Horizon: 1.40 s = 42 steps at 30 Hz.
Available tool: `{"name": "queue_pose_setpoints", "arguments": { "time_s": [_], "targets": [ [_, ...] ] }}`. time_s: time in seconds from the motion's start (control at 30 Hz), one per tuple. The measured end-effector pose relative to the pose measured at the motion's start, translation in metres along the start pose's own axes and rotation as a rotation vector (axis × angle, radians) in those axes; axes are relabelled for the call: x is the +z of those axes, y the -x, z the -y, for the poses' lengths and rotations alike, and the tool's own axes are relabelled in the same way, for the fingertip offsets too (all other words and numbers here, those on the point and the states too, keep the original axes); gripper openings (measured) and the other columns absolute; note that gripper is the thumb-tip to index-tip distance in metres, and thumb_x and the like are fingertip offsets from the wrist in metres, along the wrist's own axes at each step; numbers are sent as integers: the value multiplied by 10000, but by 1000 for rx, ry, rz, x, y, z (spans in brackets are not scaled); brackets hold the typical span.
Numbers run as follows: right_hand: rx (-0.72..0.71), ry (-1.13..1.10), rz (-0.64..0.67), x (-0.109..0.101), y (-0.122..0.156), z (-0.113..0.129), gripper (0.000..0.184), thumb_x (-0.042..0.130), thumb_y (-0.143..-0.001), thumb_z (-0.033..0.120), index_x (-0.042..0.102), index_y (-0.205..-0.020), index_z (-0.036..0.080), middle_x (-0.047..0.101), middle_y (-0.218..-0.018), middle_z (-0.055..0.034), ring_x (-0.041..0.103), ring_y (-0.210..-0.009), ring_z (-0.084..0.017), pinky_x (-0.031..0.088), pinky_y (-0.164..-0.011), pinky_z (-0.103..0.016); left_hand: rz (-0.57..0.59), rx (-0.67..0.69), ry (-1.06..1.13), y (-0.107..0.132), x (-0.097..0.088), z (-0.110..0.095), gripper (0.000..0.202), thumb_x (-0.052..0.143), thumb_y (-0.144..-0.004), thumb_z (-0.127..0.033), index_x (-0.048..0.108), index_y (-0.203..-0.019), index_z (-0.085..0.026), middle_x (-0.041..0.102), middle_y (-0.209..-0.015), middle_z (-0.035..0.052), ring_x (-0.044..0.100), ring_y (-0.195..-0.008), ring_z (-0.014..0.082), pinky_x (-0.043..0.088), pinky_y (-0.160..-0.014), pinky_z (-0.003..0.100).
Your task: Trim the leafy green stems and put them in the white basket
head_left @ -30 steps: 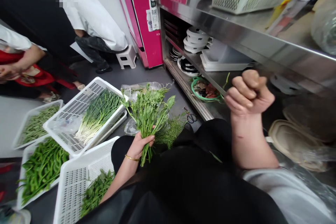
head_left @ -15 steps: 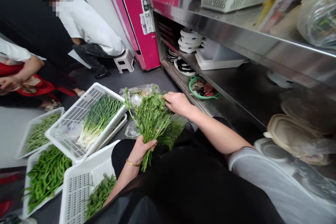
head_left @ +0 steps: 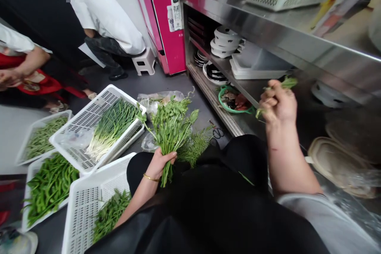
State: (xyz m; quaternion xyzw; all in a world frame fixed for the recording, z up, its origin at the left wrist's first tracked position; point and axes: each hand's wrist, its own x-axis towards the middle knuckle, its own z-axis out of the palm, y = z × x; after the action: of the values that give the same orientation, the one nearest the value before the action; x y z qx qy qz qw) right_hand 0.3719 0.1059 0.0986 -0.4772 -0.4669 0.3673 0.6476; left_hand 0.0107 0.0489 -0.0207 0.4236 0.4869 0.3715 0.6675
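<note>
My left hand (head_left: 162,162) is wrapped round the stems of a bunch of leafy greens (head_left: 172,125), which stands up over my lap. My right hand (head_left: 279,101) is raised off to the right, closed on a small sprig of greens (head_left: 288,83) whose leaves poke out at both sides of the fist. Finer green stems (head_left: 195,147) lie behind the bunch, partly hidden by it. At my left forearm is a white basket (head_left: 86,194) with cut greens (head_left: 111,214) in it.
A white basket of scallions (head_left: 111,127), another of green peppers (head_left: 50,190) and one of green beans (head_left: 46,137) stand left. Scissors (head_left: 218,132) lie on the floor. A steel shelf (head_left: 268,27) runs along the right. Two people (head_left: 110,20) are at the back left.
My right hand has left the top of the bunch and swung right and up, now with a sprig in it. My left hand keeps its hold. The view has shifted slightly.
</note>
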Motion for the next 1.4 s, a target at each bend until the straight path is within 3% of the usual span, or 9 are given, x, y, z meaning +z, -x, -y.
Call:
{"name": "queue_pose_setpoints", "arguments": {
  "time_s": [0.13,0.2,0.37,0.5,0.7,0.87,1.03,1.2,1.4],
  "targets": [
    [58,657,668,27,33,-41,344,578,-756,442,668,-799,113,539,-523,39,455,-416,-79,404,-445,-195,-43,-9,-44,-3,2,-3,229,707,-678,-273,580,-552,-129,536,-434,0,453,-401,88,317,-409,206],
    [-35,809,787,50,43,-47,273,632,-734,358,677,-849,115,631,-673,-14,546,-533,-99,443,-557,-196,-63,-10,-81,-3,5,-6,217,714,-671,-278,598,-566,-126,544,-434,2,460,-402,91,325,-412,208],
    [-373,904,463,103,32,-21,462,531,-834,431,522,-1215,170,623,-1083,-111,612,-838,-184,460,-743,-282,-68,18,-166,2,13,-12,238,720,-666,-269,572,-538,-134,543,-425,-7,452,-404,84,340,-436,208],
    [-350,852,497,132,1,-26,263,553,-827,377,653,-949,166,677,-911,-79,618,-807,-179,444,-720,-270,-65,16,-193,6,16,-13,236,716,-668,-270,569,-542,-133,549,-426,-5,454,-403,84,340,-439,208],
    [-24,118,81,93,-39,-37,244,576,-787,399,600,-753,158,529,-547,38,433,-414,-52,323,-414,-192,-101,0,-144,9,11,-7,213,720,-655,-272,584,-567,-133,549,-420,-6,465,-402,93,351,-430,213],
    [135,-166,313,40,-9,-32,273,649,-711,432,555,-704,176,430,-457,84,314,-348,-23,248,-360,-168,-160,14,-173,5,6,-3,207,718,-656,-273,586,-575,-136,550,-420,-9,456,-394,90,342,-412,209],
    [356,247,824,67,35,-56,316,733,-599,394,636,-768,145,567,-551,42,496,-429,-65,383,-432,-190,-149,31,-223,0,9,-2,237,726,-641,-291,563,-548,-146,551,-416,-10,457,-386,97,349,-414,220],
    [267,315,539,117,35,-74,291,636,-697,428,587,-730,143,530,-510,45,491,-416,-73,391,-433,-195,-155,33,-274,1,14,-3,244,726,-642,-289,555,-542,-146,548,-411,-14,446,-380,92,343,-413,219],
    [353,52,558,118,34,-77,241,665,-657,347,571,-756,148,543,-561,40,537,-476,-93,443,-436,-208,-149,24,-126,8,14,-8,192,734,-636,-278,617,-651,-127,564,-452,-19,458,-391,85,351,-418,207]
  ]
}}
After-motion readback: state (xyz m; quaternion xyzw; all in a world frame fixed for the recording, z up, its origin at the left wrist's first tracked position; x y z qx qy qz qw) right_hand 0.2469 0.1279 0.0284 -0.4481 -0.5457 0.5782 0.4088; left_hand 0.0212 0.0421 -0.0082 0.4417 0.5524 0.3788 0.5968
